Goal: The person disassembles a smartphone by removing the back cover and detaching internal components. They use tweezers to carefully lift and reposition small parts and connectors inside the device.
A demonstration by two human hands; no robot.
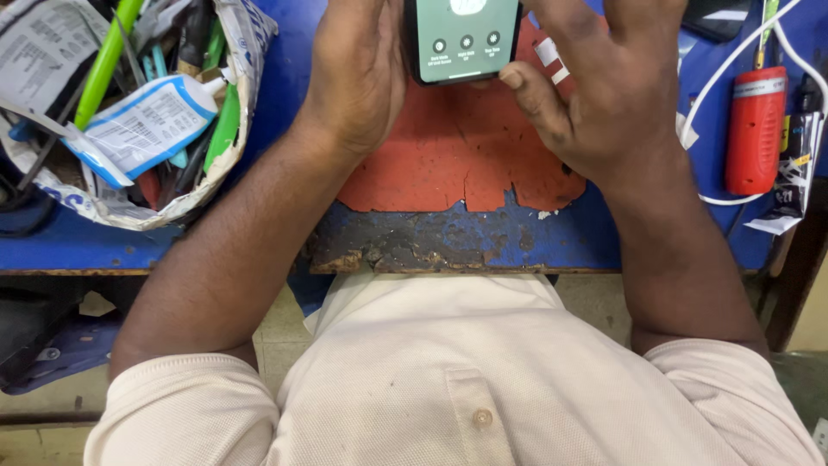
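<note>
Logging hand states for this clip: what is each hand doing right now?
Left hand: closed around the side of the phone, holding it.
Right hand: open, fingers spread, thumb at the phone's lower edge.

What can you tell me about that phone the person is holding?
The phone is a dark-framed smartphone, its lit screen pale green with three small round icons near the lower edge. Only its lower part shows. The left hand grips its side; the right hand has its thumb at the bottom corner. It is held above a cracked red mat.
</note>
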